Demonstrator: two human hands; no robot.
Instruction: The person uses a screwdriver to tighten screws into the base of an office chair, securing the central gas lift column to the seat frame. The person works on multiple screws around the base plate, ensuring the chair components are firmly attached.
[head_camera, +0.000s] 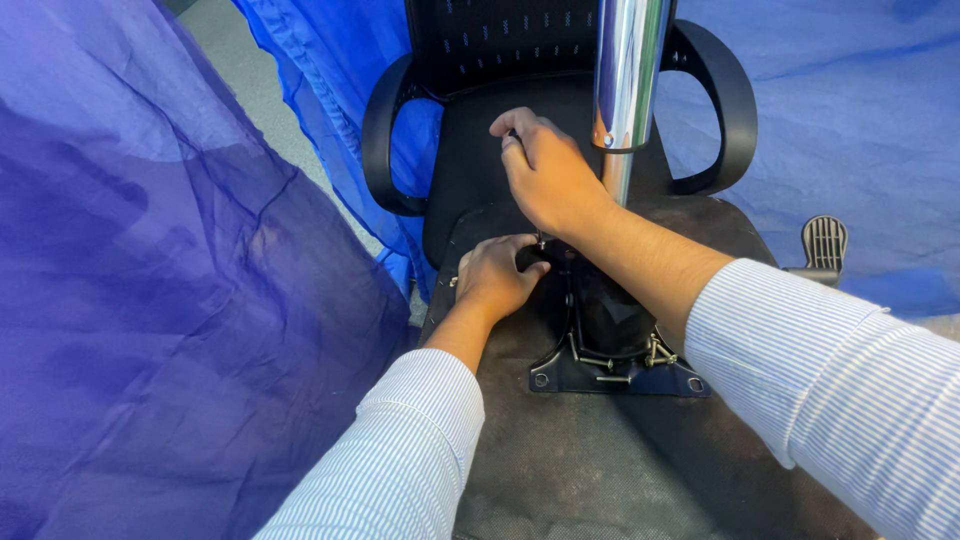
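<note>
An office chair lies upside down, its black seat underside facing me. A black metal mechanism plate is fixed to it, and a chrome gas cylinder rises from it toward the camera. My right hand is closed around the handle of a thin tool whose tip points down at the plate's far edge. My left hand rests on the seat and pinches something small at that same spot, right under the tool tip. What it pinches is hidden by the fingers.
The chair's two black armrests, left and right, and its mesh backrest lie beyond the hands. A black lever paddle sticks out at right. Blue fabric drapes the left side and the background.
</note>
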